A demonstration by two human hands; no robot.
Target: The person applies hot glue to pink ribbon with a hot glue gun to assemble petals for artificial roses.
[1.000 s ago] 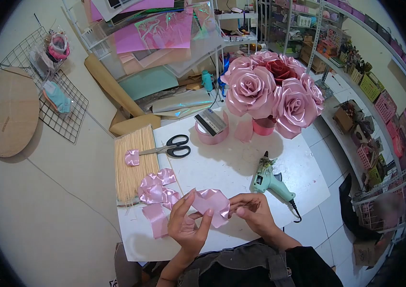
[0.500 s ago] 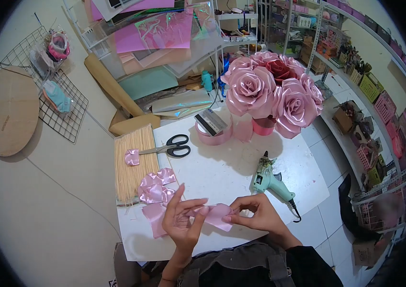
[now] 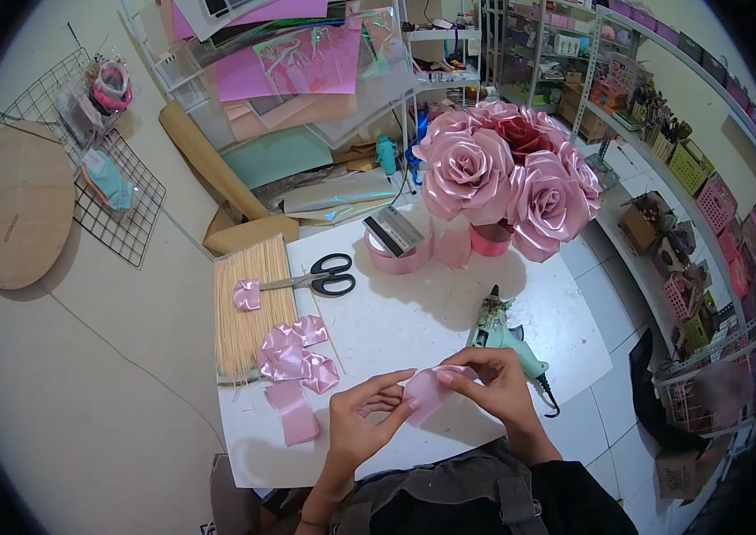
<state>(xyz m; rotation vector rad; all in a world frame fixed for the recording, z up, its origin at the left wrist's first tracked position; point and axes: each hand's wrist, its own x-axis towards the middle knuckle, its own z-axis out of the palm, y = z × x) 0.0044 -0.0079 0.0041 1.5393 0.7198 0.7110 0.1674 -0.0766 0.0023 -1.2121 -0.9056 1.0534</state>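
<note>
A piece of pink satin ribbon (image 3: 427,397) is pinched between both hands above the front part of the white table. My left hand (image 3: 367,415) grips its left edge with thumb and fingertips. The upper right edge is held by my right hand (image 3: 489,382), fingers curled over it. Left of my hands lie a flat ribbon strip (image 3: 291,413) and several shiny pink pieces (image 3: 282,350). Behind my right hand rests a mint-green glue gun (image 3: 503,334).
Black-handled scissors (image 3: 324,276) lie partly over a bundle of thin sticks (image 3: 249,330). A ribbon roll (image 3: 400,259) carries a small box. Large pink satin roses (image 3: 472,174) stand at the table's back right. Loaded shelves (image 3: 663,152) line the right side.
My left hand has moved right and lower, closer to my right hand. The held ribbon is turned more upright and looks rounded at the top. The strip on the table shows more fully.
</note>
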